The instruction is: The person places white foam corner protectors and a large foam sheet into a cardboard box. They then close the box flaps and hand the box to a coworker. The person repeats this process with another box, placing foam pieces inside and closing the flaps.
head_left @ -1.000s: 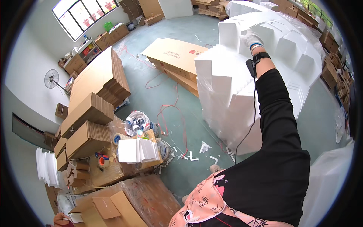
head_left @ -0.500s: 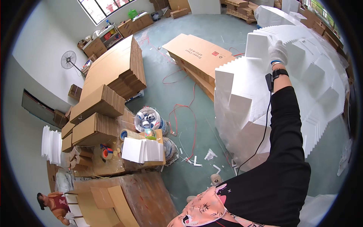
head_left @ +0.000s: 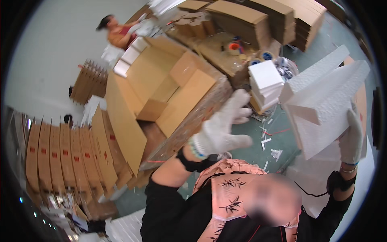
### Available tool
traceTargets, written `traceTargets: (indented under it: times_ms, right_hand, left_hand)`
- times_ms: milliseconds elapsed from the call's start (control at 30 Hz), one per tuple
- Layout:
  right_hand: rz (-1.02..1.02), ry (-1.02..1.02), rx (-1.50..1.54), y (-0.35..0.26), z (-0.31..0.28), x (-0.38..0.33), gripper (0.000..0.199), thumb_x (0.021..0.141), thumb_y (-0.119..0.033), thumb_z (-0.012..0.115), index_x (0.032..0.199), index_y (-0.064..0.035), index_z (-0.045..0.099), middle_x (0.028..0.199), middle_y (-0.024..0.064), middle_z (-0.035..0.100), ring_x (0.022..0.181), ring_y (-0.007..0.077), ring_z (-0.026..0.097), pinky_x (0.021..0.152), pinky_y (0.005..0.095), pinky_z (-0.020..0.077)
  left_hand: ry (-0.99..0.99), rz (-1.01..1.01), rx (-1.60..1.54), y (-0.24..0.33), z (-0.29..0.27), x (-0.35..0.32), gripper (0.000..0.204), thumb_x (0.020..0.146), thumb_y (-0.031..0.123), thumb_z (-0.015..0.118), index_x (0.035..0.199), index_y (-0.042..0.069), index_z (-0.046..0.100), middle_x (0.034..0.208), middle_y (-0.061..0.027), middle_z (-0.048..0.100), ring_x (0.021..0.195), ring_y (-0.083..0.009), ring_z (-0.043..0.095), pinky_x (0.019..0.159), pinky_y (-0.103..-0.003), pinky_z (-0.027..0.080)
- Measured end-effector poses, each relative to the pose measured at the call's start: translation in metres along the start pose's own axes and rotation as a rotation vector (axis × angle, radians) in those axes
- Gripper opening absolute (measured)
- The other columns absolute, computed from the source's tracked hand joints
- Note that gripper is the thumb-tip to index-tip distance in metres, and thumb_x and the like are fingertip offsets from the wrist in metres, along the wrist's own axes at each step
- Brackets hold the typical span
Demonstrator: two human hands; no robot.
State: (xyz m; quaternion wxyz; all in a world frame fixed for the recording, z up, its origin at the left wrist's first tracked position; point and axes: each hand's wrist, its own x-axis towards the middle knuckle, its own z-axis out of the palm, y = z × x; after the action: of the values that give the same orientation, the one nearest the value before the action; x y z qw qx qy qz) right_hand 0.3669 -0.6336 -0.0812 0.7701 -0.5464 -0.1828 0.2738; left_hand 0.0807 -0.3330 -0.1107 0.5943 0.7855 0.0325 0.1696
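Note:
My right hand [head_left: 351, 137], in a white knit glove, grips the lower edge of a white foam corner piece [head_left: 322, 103] and holds it up at the right of the view. My left hand [head_left: 222, 127], also gloved, is raised in the middle with its fingers spread and nothing in it. It hovers over the edge of a wooden work table [head_left: 189, 121] that carries open cardboard boxes [head_left: 169, 86]. A small stack of white foam blocks [head_left: 266, 80] stands between the two hands.
Flattened cardboard sheets [head_left: 262, 18] are piled at the top. Rolls of tape [head_left: 234, 48] lie on the table. Folded printed cartons [head_left: 68, 157] stand in a row at the left. Another person [head_left: 119, 32] works at the far top left. Foam scraps litter the green floor [head_left: 274, 141].
The view has swung around from the foam stack to the work table. My right hand now holds a foam piece lifted off the stack, and my left hand has come up into view.

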Motion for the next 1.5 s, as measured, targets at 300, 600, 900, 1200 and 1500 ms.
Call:
traceTargets:
  times_ms: [300,600,900,1200,1500]
  right_hand:
    - [0.115,-0.455,-0.508,0.087,0.262,0.059,0.039,0.1,-0.028,0.055,0.124,0.0017,0.057,0.108,0.007,0.064,0.097,0.0155,0.064,0.088,0.0308,0.0511]
    - [0.507,-0.682,-0.1,0.14,0.492,0.14,0.05,0.096,-0.034,0.058,0.131,0.0031,0.057,0.114,0.012,0.068,0.102,0.0206,0.069,0.085,0.0303,0.0545]
    - [-0.921,-1.069,-1.246,0.205,0.699,0.22,0.046,0.079,-0.008,0.066,0.124,-0.0065,0.06,0.112,0.017,0.069,0.108,0.0338,0.066,0.093,0.0417,0.0526]
    - [-0.951,-1.4,-1.672,0.391,0.772,0.297,0.029,0.079,-0.005,0.065,0.108,-0.0055,0.064,0.101,0.0152,0.071,0.099,0.0361,0.069,0.085,0.0458,0.0557]
    - [-0.982,-1.686,-1.326,0.261,0.771,0.338,0.037,0.078,-0.017,0.065,0.114,-0.0068,0.064,0.1,0.0187,0.07,0.101,0.0389,0.066,0.087,0.0458,0.0537]
  left_hand:
    - [0.652,-0.149,-0.205,-0.039,-0.141,-0.064,0.058,0.086,0.005,0.071,0.137,0.0,0.044,0.125,-0.0102,0.059,0.108,-0.0181,0.061,0.092,-0.034,0.054]
    - [0.933,0.26,0.857,-0.041,-0.306,-0.135,0.058,0.07,0.0,0.081,0.124,0.006,0.059,0.121,-0.0188,0.062,0.105,-0.0339,0.066,0.087,-0.038,0.056]
    - [1.2,-0.145,0.773,-0.056,-0.362,-0.249,0.075,0.079,-0.005,0.075,0.147,-0.006,0.042,0.152,-0.0236,0.045,0.129,-0.0321,0.058,0.107,-0.042,0.049]
    - [1.6,-0.678,0.512,-0.027,-0.266,-0.322,0.062,0.084,-0.003,0.067,0.143,-0.007,0.047,0.142,-0.0214,0.053,0.124,-0.0311,0.06,0.105,-0.041,0.05]
    - [1.534,-0.725,0.622,-0.054,-0.296,-0.253,0.042,0.088,0.005,0.068,0.128,-0.004,0.062,0.126,-0.02,0.065,0.118,-0.0326,0.064,0.104,-0.04,0.05]
